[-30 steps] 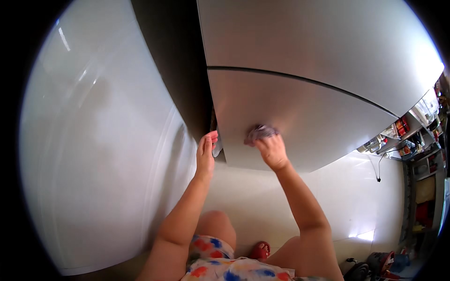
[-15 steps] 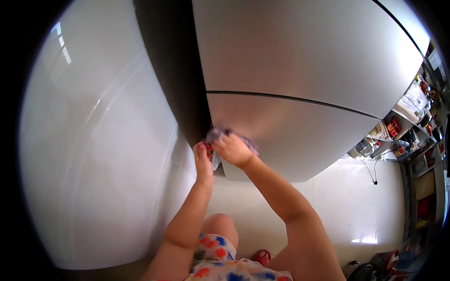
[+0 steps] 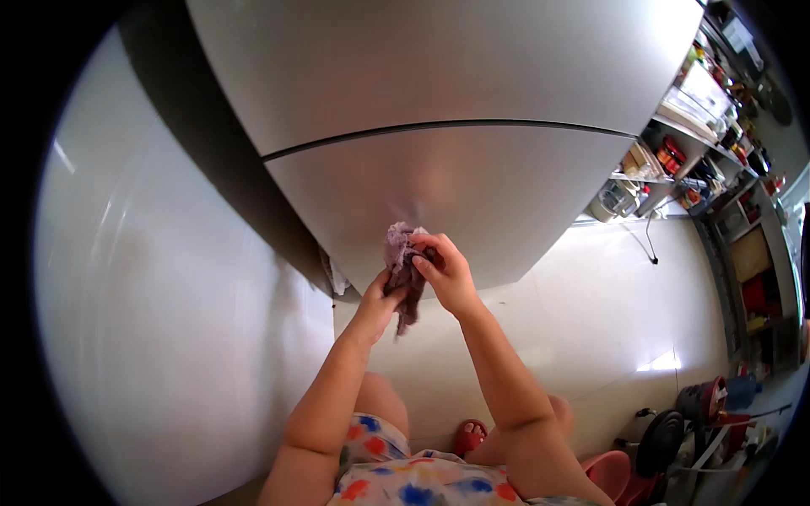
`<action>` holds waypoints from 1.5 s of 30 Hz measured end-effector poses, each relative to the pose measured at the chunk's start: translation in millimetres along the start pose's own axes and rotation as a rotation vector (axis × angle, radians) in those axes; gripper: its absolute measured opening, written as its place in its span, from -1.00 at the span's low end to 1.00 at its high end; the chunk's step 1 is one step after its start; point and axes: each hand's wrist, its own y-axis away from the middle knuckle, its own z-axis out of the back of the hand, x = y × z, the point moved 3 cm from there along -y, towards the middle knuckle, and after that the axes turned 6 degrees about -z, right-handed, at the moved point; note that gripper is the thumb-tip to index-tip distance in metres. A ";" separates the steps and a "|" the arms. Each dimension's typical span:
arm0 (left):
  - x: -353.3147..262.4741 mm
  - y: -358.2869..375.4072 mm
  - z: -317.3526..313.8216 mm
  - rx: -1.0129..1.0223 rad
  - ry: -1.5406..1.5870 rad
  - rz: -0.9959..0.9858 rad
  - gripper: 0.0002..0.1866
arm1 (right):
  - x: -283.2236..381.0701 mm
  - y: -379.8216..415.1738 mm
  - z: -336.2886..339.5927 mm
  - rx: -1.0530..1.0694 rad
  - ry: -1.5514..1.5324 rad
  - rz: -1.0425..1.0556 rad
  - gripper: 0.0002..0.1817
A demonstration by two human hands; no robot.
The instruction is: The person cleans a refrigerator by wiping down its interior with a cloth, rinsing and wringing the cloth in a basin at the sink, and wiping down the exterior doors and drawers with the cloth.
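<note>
A crumpled purplish-grey cloth [image 3: 402, 253] is between my two hands, in front of the lower door of a silver refrigerator [image 3: 472, 185]. My left hand [image 3: 377, 305] grips the cloth from the lower left, its fingers partly behind the folds. At the cloth's right side, my right hand [image 3: 447, 271] pinches it between thumb and fingers. One end of the cloth hangs down below the hands.
A glossy white surface [image 3: 169, 295] curves along the left. Shelves with jars and kitchen items [image 3: 666, 160] stand at the right, a black cable [image 3: 651, 240] beside them. Lower right are a pink basin [image 3: 607, 472] and a black round object [image 3: 661, 443].
Both hands have drawn back from the refrigerator's left edge with the cloth, which now hangs between them. The view has turned to the right. The red object near my left hand no longer shows.
</note>
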 end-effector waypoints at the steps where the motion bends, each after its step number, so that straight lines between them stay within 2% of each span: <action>1: 4.3 -7.2 -4.9 0.023 0.107 0.086 -0.59 | 3.3 6.1 7.1 -0.030 0.115 0.084 -0.50; 2: 7.6 -14.1 -12.4 -0.060 0.206 -0.063 -0.66 | 5.6 13.3 13.2 -0.061 0.231 0.166 -0.45; 3: -3.9 -14.6 -14.6 -0.070 0.194 -0.030 -0.70 | 7.8 21.3 15.8 -0.092 0.350 0.248 -0.40; 4: -15.5 -16.9 -24.7 -0.066 0.188 -0.099 -0.71 | 3.5 26.0 19.3 -0.098 0.427 0.234 -0.26; 5: -25.5 -18.9 -34.7 -0.061 0.183 -0.168 -0.71 | -2.2 33.7 21.7 -0.133 0.382 0.180 -0.30; 6: -33.0 -20.9 -44.4 0.039 0.166 -0.171 -0.71 | -7.2 37.0 24.7 -0.178 0.395 0.155 -0.35; 7: -40.1 -18.7 -57.7 0.068 0.033 -0.189 -0.70 | -15.7 37.6 30.3 -0.223 0.404 0.130 -0.39; 8: -47.1 -13.9 -72.1 0.096 -0.100 -0.209 -0.70 | -23.8 36.3 40.1 -0.366 0.423 0.202 -0.62; 10: -47.6 -12.0 -84.5 0.194 -0.283 -0.205 -0.71 | -21.1 34.6 67.0 -0.633 0.421 0.299 -0.66; 11: -47.4 -14.9 -82.8 0.142 -0.373 -0.315 -0.72 | -20.2 31.8 80.3 -0.765 0.417 0.350 -0.66; 12: -46.3 -18.3 -80.5 0.087 -0.460 -0.429 -0.73 | -20.0 26.0 92.6 -0.813 0.044 0.230 -0.61; 13: -46.9 -19.6 -78.4 0.030 -0.543 -0.541 -0.73 | -1.5 21.1 99.5 -0.860 -0.052 0.243 -0.61; 14: -45.8 -21.6 -74.9 0.004 -0.447 -0.482 -0.75 | 21.4 14.4 106.1 -0.904 -0.149 0.259 -0.61; 16: -33.2 -31.7 -59.8 -0.043 -0.481 -0.576 -0.60 | 66.5 -11.9 113.3 -1.000 0.072 0.658 -0.56; 18: -33.6 -35.5 -63.6 -0.078 -0.570 -0.674 -0.49 | 141.6 -35.0 99.3 -1.040 0.449 0.828 -0.45; 19: -39.8 -30.8 -68.4 -0.107 -0.668 -0.696 -0.44 | 146.9 -48.9 97.2 -1.035 0.629 0.810 -0.36; 23: -46.6 -19.5 -79.6 -0.177 -1.042 -0.869 -0.35 | 115.3 -87.2 109.6 -1.029 0.862 0.751 -0.36; 25: -41.7 -22.7 -75.2 -0.204 -1.105 -0.878 -0.30 | 97.7 -84.6 126.2 -1.098 0.847 0.812 -0.35; 27: -27.0 -22.5 -62.5 -0.214 -1.175 -0.850 -0.27 | 47.3 -82.7 149.9 -1.211 0.814 0.845 -0.36; 29: -12.3 -26.9 -51.6 -0.221 -1.235 -0.818 -0.24 | -7.0 -70.0 172.1 -1.340 0.657 0.594 -0.36; 31: 7.7 -29.5 -40.5 -0.212 -1.305 -0.784 -0.20 | -74.4 -57.5 198.1 -1.370 0.433 0.501 -0.38; 34: 31.2 -31.9 -27.8 -0.219 -1.387 -0.736 -0.19 | -192.2 -52.7 222.2 -1.386 -0.308 0.492 -0.41; 35: 36.2 -32.8 -26.5 -0.217 -1.396 -0.736 -0.18 | -235.1 -50.0 226.7 -1.630 -0.256 0.320 -0.43; 36: 40.6 -33.2 -24.7 -0.213 -1.402 -0.736 -0.18 | -266.9 -47.7 221.6 -1.684 -0.394 0.229 -0.45; 37: 43.9 -34.7 -22.7 -0.217 -1.413 -0.733 -0.18 | -282.0 -44.0 213.9 -1.731 -0.533 0.142 -0.45; 40: 48.5 -34.7 -17.7 -0.219 -1.438 -0.718 -0.18 | -302.8 -30.5 187.9 -1.620 -0.781 -0.319 -0.47; 43: 53.1 -32.9 -18.1 -0.227 -1.423 -0.720 -0.18 | -275.6 -35.8 147.6 -1.548 -0.709 -0.481 -0.45; 44: 56.6 -33.5 -17.5 -0.231 -1.417 -0.721 -0.18 | -266.1 -45.9 128.9 -1.566 -0.696 -0.202 -0.41; 45: 59.7 -35.6 -17.4 -0.237 -1.411 -0.725 -0.18 | -239.9 -52.0 110.4 -1.531 -0.629 -0.016 -0.37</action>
